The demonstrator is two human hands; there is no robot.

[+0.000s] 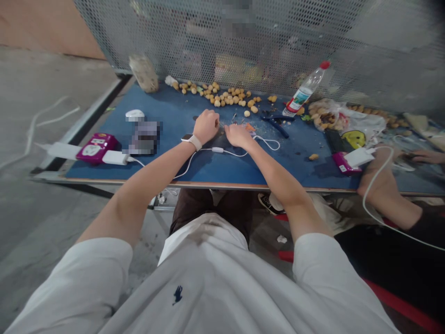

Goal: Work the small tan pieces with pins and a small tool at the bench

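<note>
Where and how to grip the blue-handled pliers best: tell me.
By both handles, I'd say, with the right hand coming from the right, near side: the blue-handled pliers lie flat, handles splayed rightward, away from that hand. The bottle stands close beyond the farther handle, so the near side looks freer.

The left hand [206,127] and right hand [238,135] curl close together over the middle of the blue worktop [174,111]; what lies between their fingers is too small to tell. A white cable [218,150] runs between them and the near edge. Blue-handled pliers [278,125] lie right of centre. Round brown fruits [229,97] line the far edge, a red-capped bottle [303,95] near them. A purple socket block [95,149] sits by the near left corner, and another person's arm [387,188] crosses the near edge toward the right corner.
</note>
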